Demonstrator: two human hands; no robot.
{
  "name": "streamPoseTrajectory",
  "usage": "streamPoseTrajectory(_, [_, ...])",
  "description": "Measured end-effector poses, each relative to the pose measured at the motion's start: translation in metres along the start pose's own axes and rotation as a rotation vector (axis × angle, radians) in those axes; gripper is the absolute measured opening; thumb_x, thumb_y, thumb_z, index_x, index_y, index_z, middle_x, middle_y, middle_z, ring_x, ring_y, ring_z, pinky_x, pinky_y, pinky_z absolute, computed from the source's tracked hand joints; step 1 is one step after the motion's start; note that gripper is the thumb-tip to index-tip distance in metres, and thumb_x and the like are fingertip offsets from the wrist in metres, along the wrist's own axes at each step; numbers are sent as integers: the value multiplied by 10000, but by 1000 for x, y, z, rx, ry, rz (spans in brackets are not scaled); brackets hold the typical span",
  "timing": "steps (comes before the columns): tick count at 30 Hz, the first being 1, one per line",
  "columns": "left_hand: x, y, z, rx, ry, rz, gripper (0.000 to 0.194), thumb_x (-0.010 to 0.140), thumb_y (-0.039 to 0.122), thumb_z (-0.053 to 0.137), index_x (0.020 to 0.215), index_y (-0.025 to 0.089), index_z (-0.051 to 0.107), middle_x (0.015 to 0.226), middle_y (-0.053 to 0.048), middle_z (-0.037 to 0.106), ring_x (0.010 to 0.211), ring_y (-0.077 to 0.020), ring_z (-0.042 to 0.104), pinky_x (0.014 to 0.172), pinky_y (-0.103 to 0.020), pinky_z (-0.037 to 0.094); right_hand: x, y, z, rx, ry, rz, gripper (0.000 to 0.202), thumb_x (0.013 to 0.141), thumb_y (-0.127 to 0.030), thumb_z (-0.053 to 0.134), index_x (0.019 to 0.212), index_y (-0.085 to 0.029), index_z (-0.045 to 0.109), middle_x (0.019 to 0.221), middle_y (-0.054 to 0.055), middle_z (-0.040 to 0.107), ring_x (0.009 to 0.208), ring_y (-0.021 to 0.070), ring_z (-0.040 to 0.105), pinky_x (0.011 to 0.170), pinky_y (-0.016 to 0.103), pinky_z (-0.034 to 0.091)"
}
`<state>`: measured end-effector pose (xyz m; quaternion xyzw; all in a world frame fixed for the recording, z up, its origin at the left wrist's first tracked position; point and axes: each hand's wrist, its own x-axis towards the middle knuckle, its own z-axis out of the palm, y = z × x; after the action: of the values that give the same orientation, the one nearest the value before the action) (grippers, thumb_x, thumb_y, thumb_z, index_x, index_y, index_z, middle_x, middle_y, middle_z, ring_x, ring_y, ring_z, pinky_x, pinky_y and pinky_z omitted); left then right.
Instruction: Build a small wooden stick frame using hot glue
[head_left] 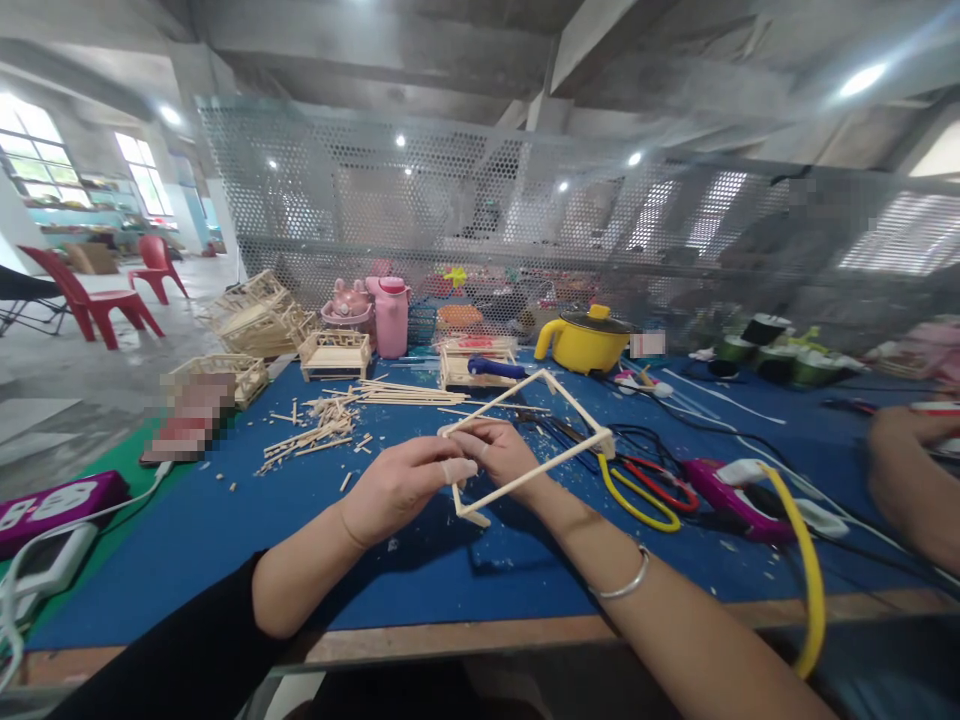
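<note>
Both hands meet at the near left side of a thin rectangular wooden stick frame [534,472], held tilted above the blue mat. My left hand [409,482] has its fingers closed at the frame's left side, with a whitish covering on a fingertip. From beneath, my right hand [501,458] closes its fingers around the same side; its wrist wears a silver bangle. Whether something small sits between the fingertips is hidden. Behind the hands lie loose wooden sticks [409,393] and short cut pieces [319,425]. A blue-handled tool [495,369] rests on a small wooden piece farther back.
Finished-looking wooden stick pieces [255,312] are piled at the back left. A pink bottle [391,318] and a yellow pot [589,340] stand along the perforated screen [360,210]. Cables, yellow-handled scissors [637,505] and a purple power strip [739,500] lie right. Another person's hand [911,470] is at far right.
</note>
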<state>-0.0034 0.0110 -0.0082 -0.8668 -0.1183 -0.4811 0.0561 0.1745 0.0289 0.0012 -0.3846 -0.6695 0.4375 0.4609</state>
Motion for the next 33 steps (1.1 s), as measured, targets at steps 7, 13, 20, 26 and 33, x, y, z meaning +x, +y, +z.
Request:
streamPoseTrajectory(7, [-1, 1, -3, 46, 72, -44, 262, 907, 109, 446, 1046, 219, 639, 978, -64, 665, 896, -121, 649, 758, -211, 538, 7, 10, -6, 73, 157, 12, 307, 746, -476, 598, 678, -177, 610, 575, -9, 591, 419, 68, 420, 395, 201, 322])
streamPoseTrajectory(13, [-15, -30, -30, 186, -7, -211, 319, 912, 116, 402, 1079, 235, 646, 1044, -64, 653, 936, -137, 639, 810, -255, 532, 17, 5, -77, 65, 517, -40, 343, 772, -489, 437, 573, -227, 339, 443, -75, 355, 327, 55, 246, 303, 187, 145])
streamPoseTrajectory(20, [-34, -51, -29, 217, -537, -353, 402, 905, 128, 335, 1090, 254, 670, 1186, -86, 608, 990, -186, 637, 835, -314, 526, 4, -1, -98, -146, 308, -4, 215, 735, -400, 603, 716, -187, 614, 448, -79, 398, 393, 65, 299, 394, 210, 211])
streamPoseTrajectory(26, [-38, -52, -33, 159, -581, -534, 623, 780, 71, 421, 1385, 218, 408, 1446, -98, 399, 1238, -215, 493, 1017, -349, 435, 5, 14, -88, -418, 38, 39, 214, 672, -193, 623, 871, -175, 702, 593, -39, 562, 530, 95, 460, 530, 232, 344])
streamPoseTrajectory(33, [-19, -33, -37, 242, -245, -541, 377, 883, 290, 443, 1215, 168, 573, 1187, -106, 614, 1112, -232, 557, 971, -394, 440, -2, 1, -82, -574, -281, 49, 272, 736, -276, 614, 970, -200, 730, 759, 0, 685, 644, 131, 546, 633, 262, 413])
